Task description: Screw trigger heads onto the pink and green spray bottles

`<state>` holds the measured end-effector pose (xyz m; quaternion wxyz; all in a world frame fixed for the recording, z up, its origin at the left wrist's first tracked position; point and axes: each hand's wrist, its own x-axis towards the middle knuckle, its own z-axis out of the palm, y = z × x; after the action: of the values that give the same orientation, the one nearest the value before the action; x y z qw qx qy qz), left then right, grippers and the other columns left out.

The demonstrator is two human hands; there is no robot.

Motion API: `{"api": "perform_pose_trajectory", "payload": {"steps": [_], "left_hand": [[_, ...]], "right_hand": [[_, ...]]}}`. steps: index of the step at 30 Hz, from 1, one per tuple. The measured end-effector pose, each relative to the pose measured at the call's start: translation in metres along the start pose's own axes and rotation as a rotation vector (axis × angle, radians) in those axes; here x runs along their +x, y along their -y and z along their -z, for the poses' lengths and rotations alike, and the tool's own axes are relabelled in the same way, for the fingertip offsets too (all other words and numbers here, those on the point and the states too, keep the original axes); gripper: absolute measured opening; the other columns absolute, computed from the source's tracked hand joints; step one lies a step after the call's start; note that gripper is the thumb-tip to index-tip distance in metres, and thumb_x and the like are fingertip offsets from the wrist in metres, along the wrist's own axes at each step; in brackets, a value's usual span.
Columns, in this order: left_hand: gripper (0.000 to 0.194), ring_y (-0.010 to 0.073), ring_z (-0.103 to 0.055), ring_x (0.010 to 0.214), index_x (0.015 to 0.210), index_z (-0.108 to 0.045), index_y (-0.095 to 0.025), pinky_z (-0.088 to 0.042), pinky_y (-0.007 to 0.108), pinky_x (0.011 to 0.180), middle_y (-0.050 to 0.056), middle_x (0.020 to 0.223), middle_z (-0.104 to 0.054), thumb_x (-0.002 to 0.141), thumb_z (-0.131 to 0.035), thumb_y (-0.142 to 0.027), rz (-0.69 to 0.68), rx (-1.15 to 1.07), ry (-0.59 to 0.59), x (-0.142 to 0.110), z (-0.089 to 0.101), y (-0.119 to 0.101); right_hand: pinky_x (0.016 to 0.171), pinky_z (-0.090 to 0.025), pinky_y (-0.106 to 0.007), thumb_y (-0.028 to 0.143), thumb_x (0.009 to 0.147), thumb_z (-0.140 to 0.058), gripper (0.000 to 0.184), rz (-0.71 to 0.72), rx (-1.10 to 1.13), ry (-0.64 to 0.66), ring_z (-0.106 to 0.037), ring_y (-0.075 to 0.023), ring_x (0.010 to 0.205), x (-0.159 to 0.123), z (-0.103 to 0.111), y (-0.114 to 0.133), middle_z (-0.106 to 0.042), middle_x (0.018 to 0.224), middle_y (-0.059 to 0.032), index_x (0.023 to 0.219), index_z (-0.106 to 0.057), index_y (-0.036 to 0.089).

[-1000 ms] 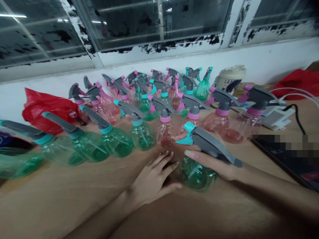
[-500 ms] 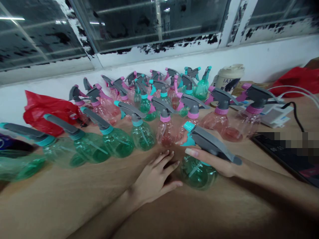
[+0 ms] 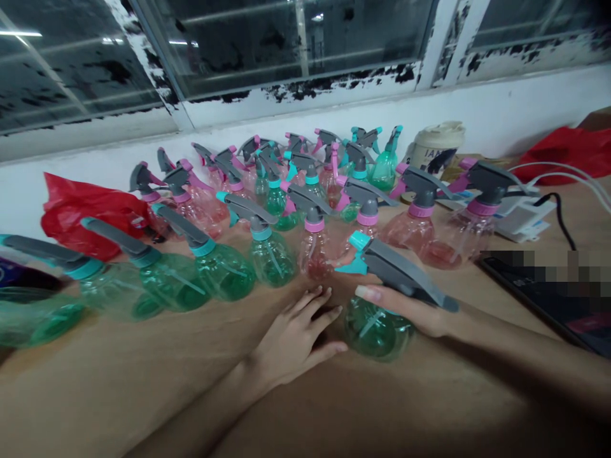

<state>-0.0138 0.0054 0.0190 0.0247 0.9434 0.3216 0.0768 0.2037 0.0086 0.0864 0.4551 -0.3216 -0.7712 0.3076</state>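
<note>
My right hand is wrapped round the neck of a green spray bottle with a grey and teal trigger head, its thumb on the near side and the other fingers mostly hidden behind. The bottle stands upright or nearly so. Just left of it, my left hand lies palm down on the wooden table, fingers spread and holding nothing. Past my fingertips stand a pink-collared spray bottle and a green spray bottle.
Several pink and green spray bottles stand in rows toward the wall. A red plastic bag sits at the left. On the right are a phone, a white power strip with cables, a cream tub and another red bag.
The view has shifted very slightly. Both hands keep their places, the right one still round the green spray bottle and the left flat on the table.
</note>
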Motion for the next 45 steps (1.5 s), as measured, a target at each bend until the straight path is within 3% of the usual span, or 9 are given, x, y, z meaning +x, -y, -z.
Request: {"api": "perform_pose_trajectory", "payload": {"steps": [4, 8, 18, 24, 30, 36, 40, 45], "left_hand": [[0.05, 0.029, -0.039, 0.126, 0.124, -0.052, -0.018, -0.038, 0.045, 0.099, 0.011, 0.13, -0.051, 0.091, -0.041, -0.054, 0.014, -0.002, -0.008, 0.0, -0.001, 0.0], [0.052, 0.0293, -0.042, 0.123, 0.125, -0.052, -0.018, -0.039, 0.046, 0.098, 0.011, 0.127, -0.053, 0.09, -0.043, -0.055, 0.034, -0.021, -0.011, -0.001, -0.001, 0.0], [0.051, 0.0289, -0.044, 0.12, 0.124, -0.047, -0.019, -0.034, 0.049, 0.099, 0.011, 0.13, -0.051, 0.083, -0.059, -0.046, 0.116, -0.154, -0.148, 0.002, -0.001, -0.008], [0.063, 0.0281, -0.041, 0.123, 0.133, -0.032, -0.021, -0.032, 0.049, 0.1, 0.011, 0.134, -0.046, 0.081, -0.061, -0.044, 0.137, -0.268, -0.211, 0.003, 0.0, -0.013], [0.072, 0.0323, -0.04, 0.124, 0.134, -0.027, -0.021, -0.032, 0.053, 0.1, 0.014, 0.133, -0.044, 0.077, -0.063, -0.045, 0.161, -0.291, -0.221, -0.004, 0.009, -0.027], [0.076, 0.0346, -0.052, 0.109, 0.132, -0.029, -0.017, -0.045, 0.051, 0.088, 0.017, 0.117, -0.053, 0.074, -0.065, -0.05, 0.214, -0.217, -0.292, -0.029, 0.025, -0.043], [0.083, 0.0349, -0.055, 0.105, 0.133, -0.027, -0.019, -0.05, 0.049, 0.081, 0.017, 0.115, -0.054, 0.069, -0.069, -0.051, 0.273, -0.196, -0.336, -0.055, 0.032, -0.047], [0.082, 0.0322, -0.054, 0.109, 0.134, -0.027, -0.022, -0.051, 0.045, 0.084, 0.013, 0.12, -0.054, 0.068, -0.072, -0.044, 0.304, -0.126, -0.503, -0.092, 0.036, -0.05]], "right_hand": [[0.073, -0.05, -0.026, 0.034, 0.08, -0.061, 0.024, 0.001, 0.038, -0.033, -0.063, -0.015, 0.085, -0.001, 0.0, 0.001, -0.065, 0.098, -0.0019, 0.101, -0.061, 0.023], [0.062, -0.05, -0.024, 0.035, 0.08, -0.061, 0.025, -0.014, 0.006, -0.041, -0.062, -0.0121, 0.07, -0.002, -0.001, 0.0, -0.065, 0.091, -0.0004, 0.102, -0.061, 0.022], [0.075, -0.049, -0.028, 0.029, 0.081, -0.063, 0.026, 0.019, 0.038, -0.06, -0.063, -0.0141, 0.083, -0.003, -0.003, -0.006, -0.066, 0.095, 0.001, 0.106, -0.059, 0.026], [0.076, -0.049, -0.03, 0.033, 0.082, -0.061, 0.026, -0.009, 0.014, -0.07, -0.062, -0.015, 0.084, -0.004, -0.005, -0.004, -0.064, 0.094, -0.0003, 0.106, -0.058, 0.024], [0.082, -0.048, -0.034, 0.039, 0.079, -0.063, 0.031, -0.018, -0.006, -0.07, -0.063, -0.0193, 0.089, -0.003, -0.012, 0.008, -0.064, 0.088, -0.0027, 0.102, -0.061, 0.019], [0.076, -0.05, -0.033, 0.031, 0.078, -0.062, 0.033, -0.013, 0.014, 0.013, -0.062, -0.0192, 0.086, 0.0, -0.032, 0.03, -0.064, 0.089, -0.0043, 0.108, -0.059, 0.017], [0.072, -0.051, -0.031, 0.036, 0.078, -0.063, 0.038, 0.007, 0.067, 0.056, -0.063, -0.0182, 0.083, 0.007, -0.052, 0.047, -0.064, 0.095, -0.007, 0.109, -0.058, 0.014], [0.068, -0.049, -0.029, 0.041, 0.075, -0.065, 0.04, 0.107, 0.047, 0.148, -0.061, -0.0155, 0.075, 0.016, -0.087, 0.066, -0.064, 0.088, -0.0057, 0.103, -0.059, 0.013]]}}
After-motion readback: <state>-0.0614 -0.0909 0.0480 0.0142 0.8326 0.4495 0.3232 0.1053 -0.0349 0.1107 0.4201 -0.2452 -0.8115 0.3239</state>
